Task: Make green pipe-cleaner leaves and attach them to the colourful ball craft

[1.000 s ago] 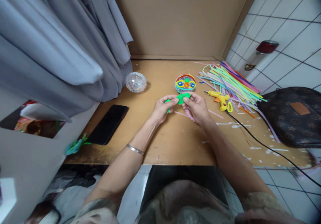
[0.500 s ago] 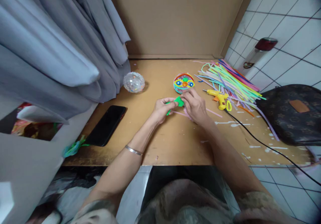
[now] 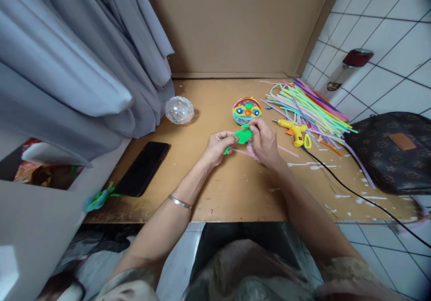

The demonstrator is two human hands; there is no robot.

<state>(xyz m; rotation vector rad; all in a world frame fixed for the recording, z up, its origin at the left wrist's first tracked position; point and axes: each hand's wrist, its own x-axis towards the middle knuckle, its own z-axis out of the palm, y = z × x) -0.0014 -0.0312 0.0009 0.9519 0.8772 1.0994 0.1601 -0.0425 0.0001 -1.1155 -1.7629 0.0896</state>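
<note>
Between my two hands is a flat, bright green piece (image 3: 244,135) that looks made of pipe cleaner; its exact make is too blurred to tell. My left hand (image 3: 218,148) pinches its left side between thumb and fingers, and a short green end sticks out below. At its right edge the fingers of my right hand (image 3: 265,141) are closed on it, near a green strand along the top. Just behind my hands stands a clear ball decorated with a colourful face (image 3: 247,111). A pink pipe cleaner (image 3: 287,151) lies on the table, partly hidden by my right hand.
Right of my hands lie a yellow glue gun (image 3: 292,130) with a black cord and a heap of coloured pipe cleaners (image 3: 313,108). A dark bag (image 3: 393,157) sits at the right edge. To the left are a clear ball (image 3: 179,110), a black phone (image 3: 143,168) and a grey curtain (image 3: 134,58).
My right hand has shifted slightly right and turned, so more of the green piece shows between my hands. My left hand keeps its place.
</note>
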